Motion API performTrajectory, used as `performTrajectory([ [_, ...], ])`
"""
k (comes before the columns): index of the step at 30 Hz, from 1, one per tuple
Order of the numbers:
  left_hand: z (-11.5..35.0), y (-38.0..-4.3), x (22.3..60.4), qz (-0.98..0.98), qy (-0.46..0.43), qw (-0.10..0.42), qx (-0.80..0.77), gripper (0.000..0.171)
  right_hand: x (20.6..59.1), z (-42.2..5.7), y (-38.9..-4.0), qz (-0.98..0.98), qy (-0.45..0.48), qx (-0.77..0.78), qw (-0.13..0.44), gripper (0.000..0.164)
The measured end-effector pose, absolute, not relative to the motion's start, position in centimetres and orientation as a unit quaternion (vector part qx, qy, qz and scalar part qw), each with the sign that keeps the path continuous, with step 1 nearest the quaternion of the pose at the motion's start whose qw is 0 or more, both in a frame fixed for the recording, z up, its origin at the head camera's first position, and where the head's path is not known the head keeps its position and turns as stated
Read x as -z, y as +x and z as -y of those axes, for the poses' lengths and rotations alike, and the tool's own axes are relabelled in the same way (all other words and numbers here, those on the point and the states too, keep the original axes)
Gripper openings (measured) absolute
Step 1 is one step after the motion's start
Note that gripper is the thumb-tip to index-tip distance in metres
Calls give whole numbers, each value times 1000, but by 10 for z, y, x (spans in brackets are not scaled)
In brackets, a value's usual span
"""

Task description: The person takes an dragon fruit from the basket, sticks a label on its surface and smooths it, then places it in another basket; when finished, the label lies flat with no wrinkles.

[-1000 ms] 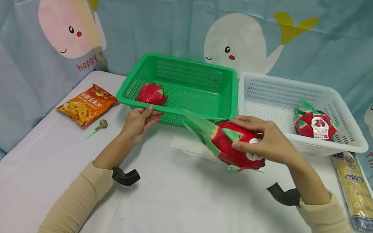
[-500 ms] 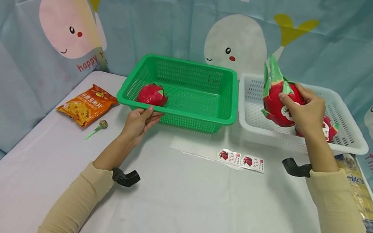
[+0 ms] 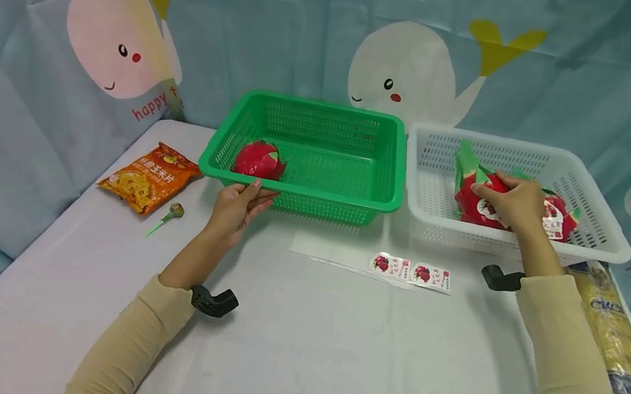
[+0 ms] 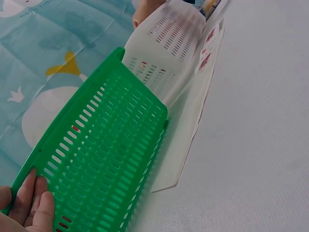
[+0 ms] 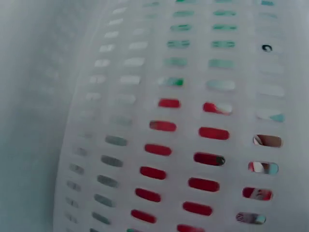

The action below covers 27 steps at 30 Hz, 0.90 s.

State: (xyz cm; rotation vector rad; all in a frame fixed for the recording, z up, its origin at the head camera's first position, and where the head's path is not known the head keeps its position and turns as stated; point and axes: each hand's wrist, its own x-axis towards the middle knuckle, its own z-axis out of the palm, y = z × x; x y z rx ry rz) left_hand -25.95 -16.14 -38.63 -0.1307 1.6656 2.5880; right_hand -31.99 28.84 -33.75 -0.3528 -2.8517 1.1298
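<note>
My left hand (image 3: 232,212) pinches the front rim of the green basket (image 3: 316,193), thumb on top and fingers underneath; the left wrist view shows those fingers (image 4: 42,209) against its slotted wall. Inside that basket lies a red dragon fruit (image 3: 257,160). My right hand (image 3: 520,203) grips a labelled dragon fruit (image 3: 473,200) with green leaf tips, low inside the white basket (image 3: 591,253). A second labelled dragon fruit (image 3: 564,221) lies to its right, partly behind the hand. Through the white basket's slots, the right wrist view shows red patches of fruit (image 5: 203,184).
Stickers (image 3: 431,277) lie on a pale sheet (image 3: 325,249) before the baskets. An orange snack bag (image 3: 149,176) and a lollipop (image 3: 166,218) are at the left. A yellow packet (image 3: 615,327) lies at the right edge. A whale-print curtain (image 3: 295,24) hangs behind.
My right hand has carried the dragon fruit from in front of the green basket, over the white basket and down into it. The stickers came into sight. The left hand stays at the green rim.
</note>
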Motion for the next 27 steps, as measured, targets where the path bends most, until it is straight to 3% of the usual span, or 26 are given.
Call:
performTrajectory([
  [12,161,-258,385,-546,-23,26,-837,24,339,-296,-325,937,-90,-333,-65,85],
  [19,162,-257,385,-546,-18,34,-837,26,337,-296,-322,947,-74,-305,-72,87],
  [23,162,-258,387,-552,-25,30,-833,24,334,-290,-312,955,-57,-292,-10,77],
  [27,161,-257,388,-567,-27,57,-822,27,331,-283,-287,937,-23,-319,138,55],
])
